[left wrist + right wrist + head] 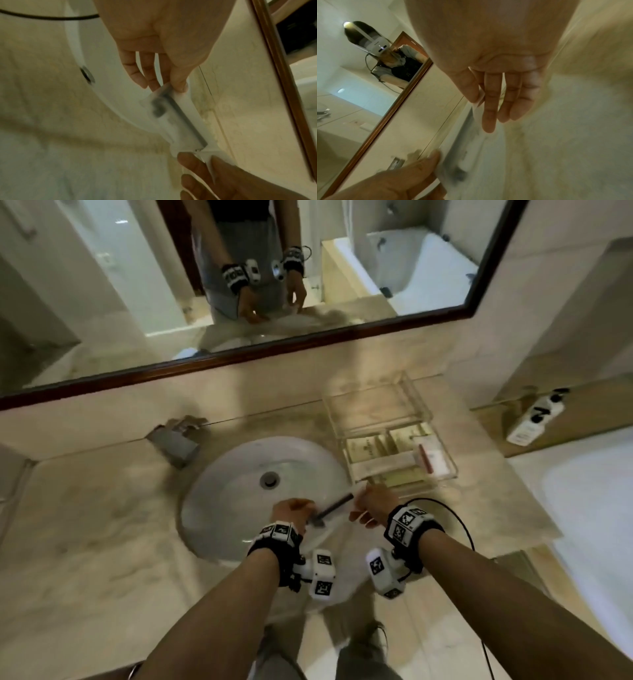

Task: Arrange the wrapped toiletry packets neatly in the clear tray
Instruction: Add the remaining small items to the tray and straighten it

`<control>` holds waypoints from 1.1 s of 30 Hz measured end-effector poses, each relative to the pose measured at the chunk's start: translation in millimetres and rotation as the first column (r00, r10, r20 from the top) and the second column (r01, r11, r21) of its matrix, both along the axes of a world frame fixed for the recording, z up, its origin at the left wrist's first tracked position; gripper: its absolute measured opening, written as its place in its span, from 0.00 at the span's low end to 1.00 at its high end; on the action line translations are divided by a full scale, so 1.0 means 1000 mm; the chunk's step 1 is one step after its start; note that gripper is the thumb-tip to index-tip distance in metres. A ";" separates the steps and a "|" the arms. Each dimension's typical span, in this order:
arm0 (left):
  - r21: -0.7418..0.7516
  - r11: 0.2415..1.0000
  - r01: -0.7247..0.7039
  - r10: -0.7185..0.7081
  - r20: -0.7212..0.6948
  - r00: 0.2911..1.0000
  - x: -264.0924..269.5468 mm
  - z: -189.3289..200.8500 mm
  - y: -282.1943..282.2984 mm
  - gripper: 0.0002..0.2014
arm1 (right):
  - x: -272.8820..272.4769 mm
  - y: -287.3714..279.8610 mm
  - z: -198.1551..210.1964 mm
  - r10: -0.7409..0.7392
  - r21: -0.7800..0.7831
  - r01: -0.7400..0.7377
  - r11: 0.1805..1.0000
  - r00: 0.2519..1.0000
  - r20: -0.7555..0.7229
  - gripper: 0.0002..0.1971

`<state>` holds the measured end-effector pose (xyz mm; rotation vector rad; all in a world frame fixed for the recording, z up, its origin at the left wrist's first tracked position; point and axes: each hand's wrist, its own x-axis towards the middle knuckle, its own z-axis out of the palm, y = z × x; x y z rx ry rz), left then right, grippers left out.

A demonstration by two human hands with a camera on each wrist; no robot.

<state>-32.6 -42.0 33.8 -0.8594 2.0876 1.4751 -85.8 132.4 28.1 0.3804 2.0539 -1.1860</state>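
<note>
At mid-frame over the sink (219, 508), the left hand (291, 513) and right hand (371, 503) each pinch one end of a razor packet (334, 508); the tray (442, 474) sits upper right on the worktop (85, 525)

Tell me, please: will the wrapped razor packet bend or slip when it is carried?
The razor packet probably stays fairly stiff along the handle, since it spans between the left hand and right hand without sagging. Its thin wrapper ends look floppy, perhaps slippery.

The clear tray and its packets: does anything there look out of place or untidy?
One razor packet is outside the clear tray, pinched at its ends by the left hand and right hand above the sink.
</note>
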 end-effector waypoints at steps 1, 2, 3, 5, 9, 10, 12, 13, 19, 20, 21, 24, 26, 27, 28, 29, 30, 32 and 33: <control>-0.004 1.000 0.003 -0.003 -0.019 1.000 -0.005 -0.002 0.014 0.14 | -0.004 0.017 0.000 -0.026 0.009 0.026 1.000 1.000 0.000 0.08; 0.010 1.000 -0.004 0.005 -0.035 0.999 -0.011 -0.004 0.029 0.11 | -0.009 0.035 0.001 -0.054 0.012 0.054 0.998 0.999 0.002 0.08; 0.013 1.000 -0.019 0.020 -0.047 0.999 -0.017 -0.007 0.038 0.07 | -0.013 0.047 0.002 -0.074 0.009 0.074 0.997 0.997 0.007 0.08; 0.022 0.999 -0.041 0.042 -0.050 0.998 -0.028 -0.011 0.055 0.07 | -0.021 0.070 0.001 -0.087 0.000 0.087 0.996 0.996 0.001 0.09; 0.007 0.996 -0.084 0.084 -0.045 0.995 -0.050 -0.019 0.070 0.06 | -0.037 0.099 -0.006 -0.082 0.058 0.086 0.995 0.995 -0.060 0.09; -0.005 0.997 -0.076 0.076 -0.048 0.996 -0.056 -0.020 0.071 0.06 | -0.042 0.105 -0.008 -0.092 0.079 0.099 0.992 0.993 -0.080 0.08; -0.054 0.998 -0.024 0.021 -0.055 0.998 -0.071 -0.027 0.073 0.06 | -0.051 0.114 -0.012 -0.095 0.130 0.112 0.985 0.987 -0.127 0.08; -0.087 0.996 0.012 -0.017 -0.059 0.998 -0.078 -0.031 0.073 0.07 | -0.054 0.117 -0.015 -0.091 0.157 0.115 0.981 0.984 -0.151 0.10; -0.299 0.923 0.241 -0.274 -0.073 0.959 -0.122 -0.035 0.085 0.11 | -0.081 0.128 -0.023 0.013 0.367 0.083 0.926 0.968 -0.250 0.13; -0.310 0.916 0.255 -0.285 -0.055 0.957 -0.128 -0.036 0.087 0.11 | -0.087 0.129 -0.024 0.034 0.400 0.072 0.914 0.967 -0.251 0.14; -0.322 0.908 0.268 -0.294 -0.035 0.955 -0.132 -0.038 0.089 0.10 | -0.091 0.131 -0.026 0.046 0.415 0.063 0.907 0.968 -0.248 0.14; -0.348 0.893 0.286 -0.304 0.003 0.953 -0.139 -0.045 0.095 0.11 | -0.104 0.137 -0.033 0.105 0.443 -0.005 0.896 0.974 -0.201 0.14; -0.375 0.885 0.277 -0.302 -0.007 0.953 -0.141 -0.052 0.098 0.11 | -0.113 0.142 -0.039 0.202 0.487 -0.094 0.869 0.964 -0.175 0.15; -0.391 0.880 0.269 -0.301 -0.020 0.954 -0.141 -0.055 0.100 0.11 | -0.115 0.144 -0.042 0.259 0.515 -0.138 0.846 0.951 -0.171 0.15; -0.411 0.874 0.261 -0.299 -0.030 0.954 -0.140 -0.057 0.101 0.10 | -0.117 0.145 -0.042 0.314 0.534 -0.187 0.825 0.936 -0.156 0.15; -0.431 0.865 0.255 -0.300 -0.038 0.953 -0.140 -0.060 0.102 0.10 | -0.119 0.147 -0.045 0.381 0.545 -0.247 0.801 0.913 -0.144 0.15; -0.452 0.856 0.252 -0.302 -0.041 0.952 -0.142 -0.061 0.104 0.09 | -0.121 0.150 -0.046 0.450 0.553 -0.317 0.771 0.885 -0.121 0.16; -0.498 0.830 0.250 -0.319 -0.055 0.946 -0.144 -0.062 0.108 0.08 | -0.126 0.156 -0.046 0.541 0.561 -0.417 0.715 0.838 -0.067 0.18; -0.525 0.816 0.243 -0.328 -0.074 0.942 -0.145 -0.061 0.110 0.08 | -0.129 0.159 -0.044 0.556 0.556 -0.442 0.704 0.830 -0.044 0.18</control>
